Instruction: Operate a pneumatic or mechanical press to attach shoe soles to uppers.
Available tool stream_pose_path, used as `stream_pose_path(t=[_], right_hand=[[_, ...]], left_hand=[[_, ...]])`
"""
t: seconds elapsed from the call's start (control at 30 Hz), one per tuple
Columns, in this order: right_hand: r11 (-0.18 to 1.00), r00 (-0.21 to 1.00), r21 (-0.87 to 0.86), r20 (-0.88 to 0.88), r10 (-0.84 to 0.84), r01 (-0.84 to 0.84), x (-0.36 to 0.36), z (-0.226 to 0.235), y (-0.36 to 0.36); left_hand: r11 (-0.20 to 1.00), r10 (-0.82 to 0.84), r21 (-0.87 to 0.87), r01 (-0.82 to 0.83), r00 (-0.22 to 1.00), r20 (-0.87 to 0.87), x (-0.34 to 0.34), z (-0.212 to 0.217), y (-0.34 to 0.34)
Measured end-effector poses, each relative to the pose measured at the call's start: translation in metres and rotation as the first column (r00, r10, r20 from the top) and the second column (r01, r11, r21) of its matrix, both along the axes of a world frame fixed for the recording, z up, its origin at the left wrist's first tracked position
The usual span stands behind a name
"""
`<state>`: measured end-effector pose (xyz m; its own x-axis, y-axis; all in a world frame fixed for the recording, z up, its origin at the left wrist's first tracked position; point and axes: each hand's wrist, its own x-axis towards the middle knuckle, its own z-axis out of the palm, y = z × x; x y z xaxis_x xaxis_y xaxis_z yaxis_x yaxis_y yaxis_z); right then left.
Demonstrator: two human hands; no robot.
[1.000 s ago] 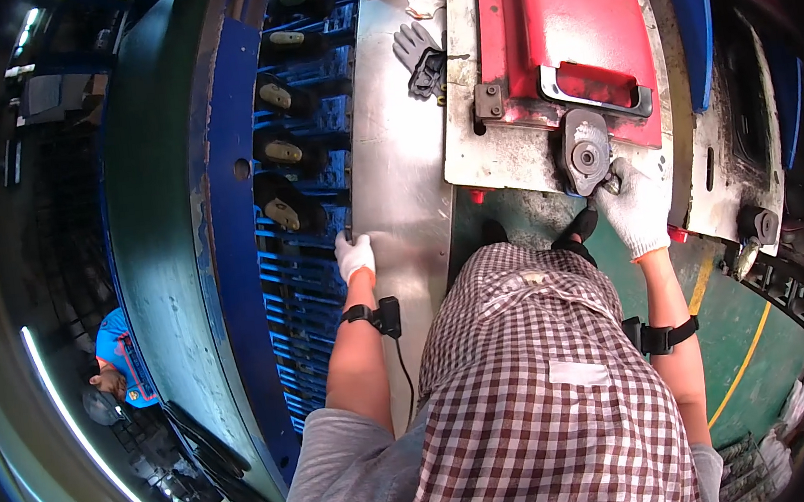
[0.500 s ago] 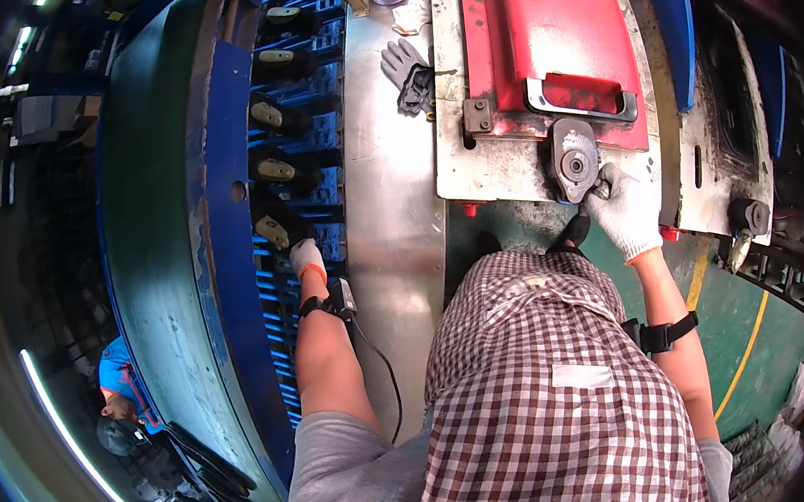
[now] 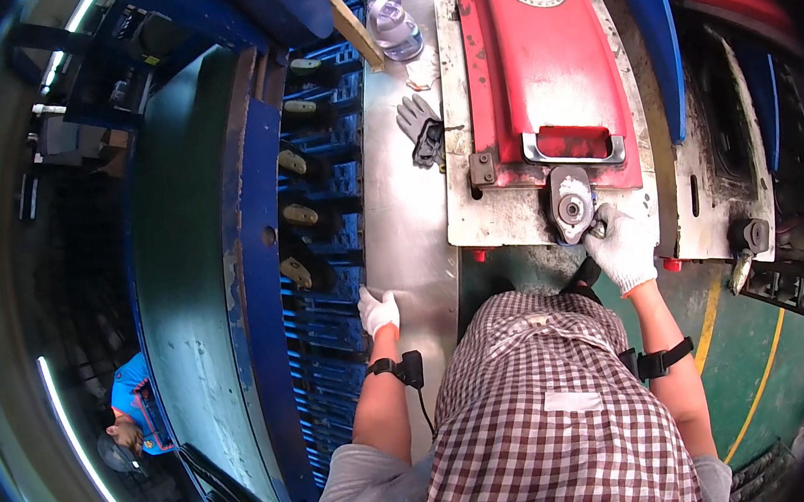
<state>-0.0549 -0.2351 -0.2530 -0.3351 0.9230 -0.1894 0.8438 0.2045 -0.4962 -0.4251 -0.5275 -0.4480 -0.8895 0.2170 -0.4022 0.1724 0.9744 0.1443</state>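
My right hand [image 3: 624, 249], in a white glove, is closed on a small metal lever beside the round grey fitting [image 3: 572, 206]. That fitting sits at the near edge of a machine with a red cover [image 3: 539, 64] and a steel handle [image 3: 571, 148]. My left hand [image 3: 379, 311], also in a white glove, lies on the near end of the steel table [image 3: 404, 222] and holds nothing. Just to its left is the blue rack [image 3: 328, 287]. A black strap with a small unit is on each wrist.
A grey work glove [image 3: 416, 119] and a clear plastic bottle [image 3: 395, 24] lie farther up the steel table. A wooden stick [image 3: 349, 24] leans over the rack's tan-ended pieces [image 3: 297, 213]. A person in blue [image 3: 131, 403] is at lower left. Yellow lines [image 3: 771, 361] mark the green floor.
My left hand has come off the blue rack and moved right onto the steel table. My right hand stays at the round fitting.
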Motion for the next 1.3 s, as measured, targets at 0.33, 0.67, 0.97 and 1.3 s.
stream_pose_path(t=[0.33, 0.67, 0.97, 1.3], right_hand=[[1.000, 1.000, 0.028, -0.012, -0.011, 0.011, 0.007, -0.013, -0.004], [1.000, 0.999, -0.001, -0.045, 0.001, -0.001, 0.005, -0.005, 0.000], [0.998, 0.987, -0.032, 0.148, -0.057, 0.062, -0.002, -0.009, 0.000], [1.000, 0.983, -0.007, 0.181, -0.022, 0.024, 0.005, -0.021, 0.001]], left_hand=[[0.997, 0.076, 0.024, -0.077, 0.996, 0.037, -0.003, 0.004, 0.008], [0.842, 0.500, 0.253, -0.476, 0.865, -0.037, 0.006, -0.011, -0.078], [0.276, 0.952, 0.405, -0.872, 0.190, -0.240, -0.011, 0.009, -0.182], [-0.040, 0.592, 0.371, -0.928, 0.278, 0.757, -0.138, -0.032, -0.326]])
